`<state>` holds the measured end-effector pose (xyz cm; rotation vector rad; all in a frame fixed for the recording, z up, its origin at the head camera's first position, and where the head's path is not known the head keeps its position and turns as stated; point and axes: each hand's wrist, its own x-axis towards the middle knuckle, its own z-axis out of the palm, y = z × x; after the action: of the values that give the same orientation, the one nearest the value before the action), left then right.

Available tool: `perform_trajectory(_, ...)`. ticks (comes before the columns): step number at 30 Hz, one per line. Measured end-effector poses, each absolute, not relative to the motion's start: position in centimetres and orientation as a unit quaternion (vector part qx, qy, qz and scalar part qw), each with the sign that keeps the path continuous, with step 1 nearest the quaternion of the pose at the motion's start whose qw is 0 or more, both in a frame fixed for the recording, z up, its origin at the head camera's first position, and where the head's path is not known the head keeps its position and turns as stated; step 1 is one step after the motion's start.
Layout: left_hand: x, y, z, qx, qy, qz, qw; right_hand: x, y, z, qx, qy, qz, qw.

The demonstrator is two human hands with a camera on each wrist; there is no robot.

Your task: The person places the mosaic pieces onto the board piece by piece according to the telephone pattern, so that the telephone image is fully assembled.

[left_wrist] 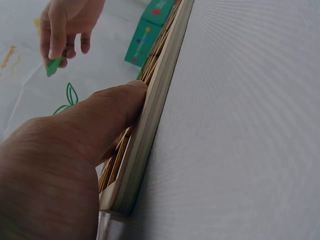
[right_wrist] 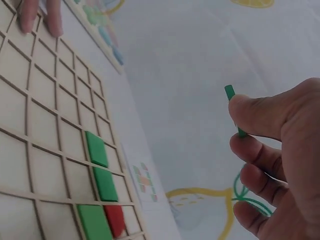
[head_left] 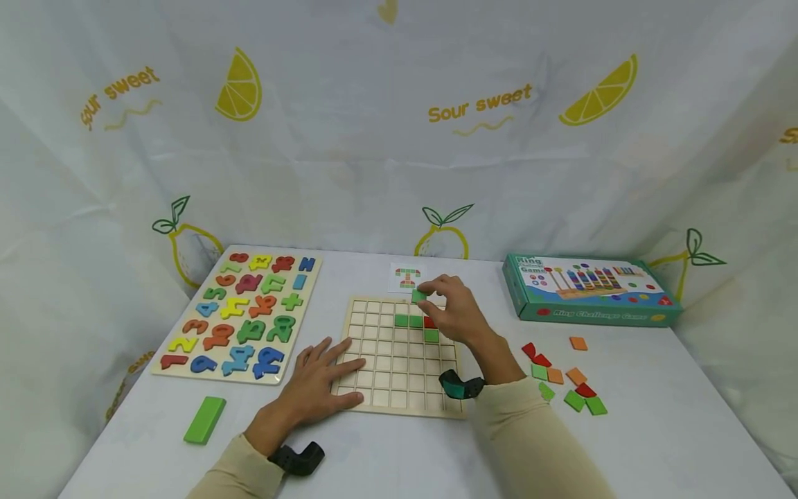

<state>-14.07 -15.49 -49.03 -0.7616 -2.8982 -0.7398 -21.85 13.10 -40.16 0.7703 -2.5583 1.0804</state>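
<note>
Between thumb and fingertips, my right hand [head_left: 458, 312] pinches a green square tile [head_left: 418, 296], held up above the far edge of the wooden grid board [head_left: 374, 380]. In the right wrist view this tile [right_wrist: 229, 92] is seen edge-on. My left hand [head_left: 321, 378] rests with spread fingers on the board's left side; the left wrist view shows its thumb [left_wrist: 115, 102] on the near rim. In the far rows sit green tiles [head_left: 401, 320] and a red piece [head_left: 429, 322], with another green tile [head_left: 431, 335] just nearer than the red one.
A small pattern card [head_left: 399, 281] lies behind the board. To the left are a number puzzle board [head_left: 293, 333] and a green block [head_left: 204, 420]. On the right, loose orange tiles [head_left: 578, 343], green tiles [head_left: 596, 405] and red pieces [head_left: 586, 390] lie before a game box [head_left: 592, 315].
</note>
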Motion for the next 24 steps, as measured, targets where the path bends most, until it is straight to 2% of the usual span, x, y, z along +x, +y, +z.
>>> perform_trajectory(13,-14.2,-15.5,-49.2,-0.249,-0.939,-0.234,0.036,-23.9,8.7,-44.7,0.214,-0.907,0.361,0.045)
perform_trajectory(24,-14.1,-15.5,-49.1,-0.246,-0.940,-0.234,0.034,-24.5,7.6,-46.4,0.203,-0.935,0.292,0.017)
